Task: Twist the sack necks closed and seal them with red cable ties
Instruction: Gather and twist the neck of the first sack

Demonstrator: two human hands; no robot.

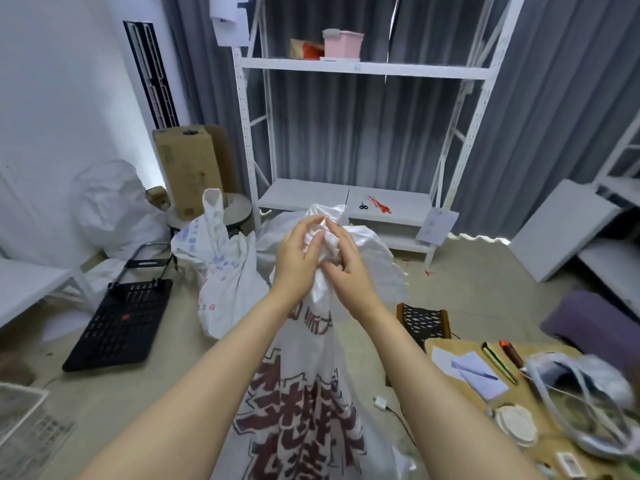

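A white woven sack [304,403] with dark red print stands right in front of me. Its gathered neck [325,244] rises between my hands. My left hand [299,261] wraps the bunched neck from the left. My right hand [346,265] grips it from the right, fingers curled into the fabric. A second white sack [225,271] with blue and red print stands behind on the left, its neck open and upright. Red cable ties [379,205] lie on the low shelf beside black scissors [362,206].
A white metal rack [363,69] stands ahead, with a pink box on its upper shelf. A black folding trolley [121,327] lies on the floor at left. At lower right, a wooden table [533,403] holds papers, pens and cables. Cardboard boxes [188,168] stand back left.
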